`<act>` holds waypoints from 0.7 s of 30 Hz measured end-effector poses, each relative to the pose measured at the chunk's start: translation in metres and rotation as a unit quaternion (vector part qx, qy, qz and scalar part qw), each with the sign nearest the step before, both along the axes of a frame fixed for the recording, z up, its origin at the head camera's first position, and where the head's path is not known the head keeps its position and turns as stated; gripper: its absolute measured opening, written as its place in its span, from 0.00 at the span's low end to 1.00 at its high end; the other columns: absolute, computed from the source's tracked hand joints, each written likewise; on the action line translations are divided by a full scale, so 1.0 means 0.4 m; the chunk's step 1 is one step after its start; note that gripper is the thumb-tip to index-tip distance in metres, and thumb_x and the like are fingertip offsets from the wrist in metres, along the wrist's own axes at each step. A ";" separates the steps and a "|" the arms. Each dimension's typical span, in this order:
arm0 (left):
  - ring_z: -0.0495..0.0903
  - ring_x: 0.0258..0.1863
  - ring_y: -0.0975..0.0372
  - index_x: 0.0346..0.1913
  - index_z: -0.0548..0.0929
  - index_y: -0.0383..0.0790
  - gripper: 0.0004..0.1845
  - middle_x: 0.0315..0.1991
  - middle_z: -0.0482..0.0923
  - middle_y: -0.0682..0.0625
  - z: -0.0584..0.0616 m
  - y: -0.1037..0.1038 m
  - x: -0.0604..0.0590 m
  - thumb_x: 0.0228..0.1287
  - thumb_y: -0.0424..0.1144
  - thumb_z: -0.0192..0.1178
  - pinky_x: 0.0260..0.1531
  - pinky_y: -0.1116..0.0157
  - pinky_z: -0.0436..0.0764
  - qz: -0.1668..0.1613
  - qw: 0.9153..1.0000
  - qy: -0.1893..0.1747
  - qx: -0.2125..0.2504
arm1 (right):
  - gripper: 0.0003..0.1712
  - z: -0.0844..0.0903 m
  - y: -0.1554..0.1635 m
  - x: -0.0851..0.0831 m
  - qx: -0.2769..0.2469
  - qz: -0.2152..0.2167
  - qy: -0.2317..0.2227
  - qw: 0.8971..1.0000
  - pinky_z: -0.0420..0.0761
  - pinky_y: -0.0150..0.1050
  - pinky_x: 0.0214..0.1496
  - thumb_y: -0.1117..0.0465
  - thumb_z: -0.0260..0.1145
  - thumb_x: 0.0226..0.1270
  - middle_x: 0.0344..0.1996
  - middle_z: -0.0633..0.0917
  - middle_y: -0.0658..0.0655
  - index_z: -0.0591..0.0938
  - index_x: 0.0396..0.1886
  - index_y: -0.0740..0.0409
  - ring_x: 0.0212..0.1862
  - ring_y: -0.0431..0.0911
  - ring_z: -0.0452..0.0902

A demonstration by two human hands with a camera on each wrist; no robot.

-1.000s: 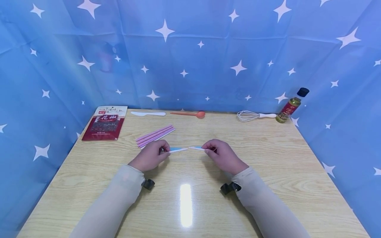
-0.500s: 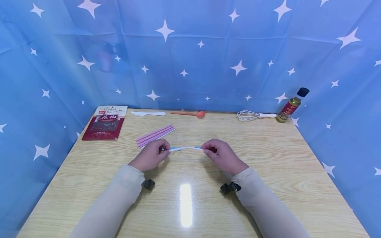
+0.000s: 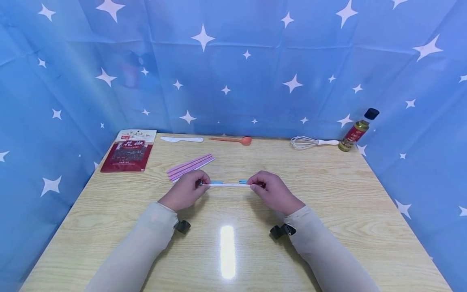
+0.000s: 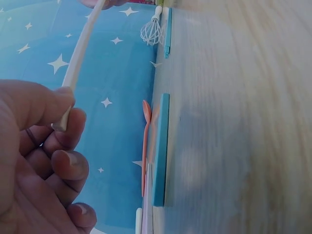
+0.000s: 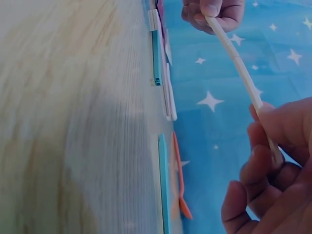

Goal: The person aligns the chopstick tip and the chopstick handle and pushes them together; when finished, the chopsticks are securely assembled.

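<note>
Above the wooden tabletop (image 3: 328, 194), a white strip (image 3: 228, 185) stretches level between 2 hands, the left hand (image 3: 184, 190) and right hand (image 3: 271, 190) each pinching an end in curled fingers (image 4: 68, 124); blue strips (image 3: 217, 182) lie just behind, pink strips (image 3: 189, 166) nearby.

A pale wood-grain table (image 3: 328, 211) carries it all. Along the far edge lie a red spice packet (image 3: 128, 151), a white plastic knife (image 3: 181, 139), an orange spoon (image 3: 233, 140), a whisk (image 3: 313, 142) and an upright oil bottle (image 3: 357, 129). Nearer, pink strips (image 3: 189, 166) lie fanned, with two short blue strips (image 3: 229, 181) flat mid-table.
</note>
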State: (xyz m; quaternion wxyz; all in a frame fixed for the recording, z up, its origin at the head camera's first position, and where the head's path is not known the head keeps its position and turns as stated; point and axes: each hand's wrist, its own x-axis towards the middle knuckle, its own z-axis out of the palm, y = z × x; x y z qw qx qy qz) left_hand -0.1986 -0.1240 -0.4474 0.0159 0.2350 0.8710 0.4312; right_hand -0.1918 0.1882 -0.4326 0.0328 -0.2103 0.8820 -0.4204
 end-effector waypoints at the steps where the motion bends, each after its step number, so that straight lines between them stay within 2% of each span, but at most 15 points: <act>1: 0.72 0.33 0.61 0.42 0.83 0.39 0.03 0.34 0.76 0.52 0.002 0.001 0.001 0.76 0.35 0.63 0.34 0.65 0.73 -0.003 1.000 -0.001 0.001 | 0.06 0.001 -0.001 0.001 -0.002 0.000 0.001 1.000 0.77 0.35 0.38 0.69 0.65 0.77 0.39 0.84 0.53 0.88 0.47 0.62 0.36 0.46 0.75; 8: 0.72 0.34 0.60 0.44 0.82 0.37 0.04 0.34 0.76 0.52 0.005 0.007 0.006 0.77 0.35 0.62 0.35 0.66 0.73 -0.010 1.000 -0.011 0.009 | 0.06 0.000 -0.005 0.005 -0.013 -0.005 0.009 1.000 0.77 0.35 0.37 0.69 0.65 0.77 0.39 0.84 0.53 0.87 0.46 0.62 0.36 0.45 0.74; 16: 0.72 0.34 0.61 0.42 0.83 0.43 0.02 0.35 0.77 0.53 -0.002 0.007 0.001 0.77 0.35 0.63 0.35 0.65 0.73 0.026 1.000 0.003 0.007 | 0.04 -0.008 0.002 -0.003 -0.026 -0.046 0.004 0.999 0.75 0.35 0.34 0.65 0.67 0.77 0.35 0.83 0.53 0.87 0.45 0.59 0.32 0.46 0.73; 21: 0.73 0.33 0.59 0.41 0.83 0.43 0.02 0.35 0.78 0.53 0.004 0.007 0.005 0.76 0.35 0.63 0.35 0.65 0.74 0.037 0.999 0.012 0.016 | 0.02 -0.009 0.008 -0.007 -0.022 -0.050 0.007 0.998 0.71 0.34 0.31 0.64 0.68 0.76 0.32 0.80 0.52 0.85 0.42 0.58 0.30 0.45 0.70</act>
